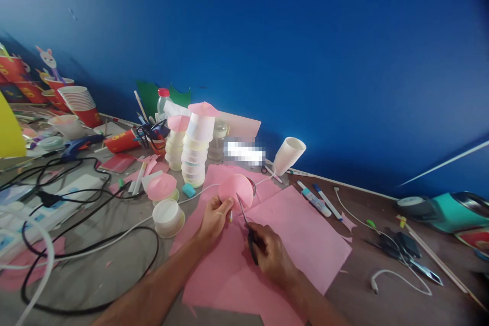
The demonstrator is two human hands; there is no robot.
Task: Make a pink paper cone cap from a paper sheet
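A round piece of pink paper (232, 186) is pinched at its lower left edge by my left hand (216, 216). My right hand (272, 252) grips black-handled scissors (245, 216), whose blades meet the disc near its middle from the lower right. Whether the blades are apart is too fine to tell. Beneath both hands lie large pink sheets (301, 237). To the left stand a tall stack of white cups (194, 155) topped with a pink cone, a shorter similar stack (175, 147), and a lidded tub (168, 216).
Black and white cables and a power strip (72, 201) spread over the left side. A blue glue gun (82, 145) and red paper cups (84, 109) are farther back. Markers (314, 198), another pair of scissors (426, 270) and a teal appliance (451, 212) are on the right, before a blue wall.
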